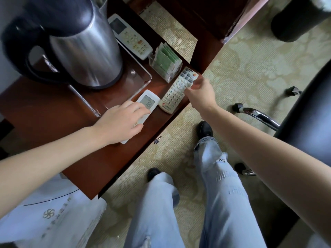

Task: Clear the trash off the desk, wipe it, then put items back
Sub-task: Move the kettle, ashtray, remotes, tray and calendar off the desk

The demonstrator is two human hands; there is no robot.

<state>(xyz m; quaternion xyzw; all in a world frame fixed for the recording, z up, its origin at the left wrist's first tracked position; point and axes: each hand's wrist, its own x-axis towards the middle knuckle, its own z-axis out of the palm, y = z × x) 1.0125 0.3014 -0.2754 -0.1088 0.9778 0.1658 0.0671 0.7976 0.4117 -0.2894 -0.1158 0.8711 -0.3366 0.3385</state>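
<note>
Lister: Desk [53, 108], red-brown wood, over patterned carpet. Item one, ten o'clock of the view: steel kettle [84, 51] standing on a clear tray [141, 76]. Item two, centre: display remote [148, 102], flat on the wood at the tray's five o'clock corner. Item three, just beside it at three o'clock: keypad remote [177, 90], close to the desk's edge.

Checker: Hands?

Lister: Left hand [121, 122] lies over the display remote's lower half, fingers draped across it and thumb against the near side, in a light clasp. Right hand [200, 93] pinches the keypad remote's right edge, fingers drawn together on it.

Checker: Step?

Lister: No trash shows on the wood, so this is judged to be the put-back stage, with the remotes being set side by side.

Checker: Next move?

Lister: Probably square the pair parallel, nudge the keypad remote toward nine o'clock, away from the drop, then release.
</note>
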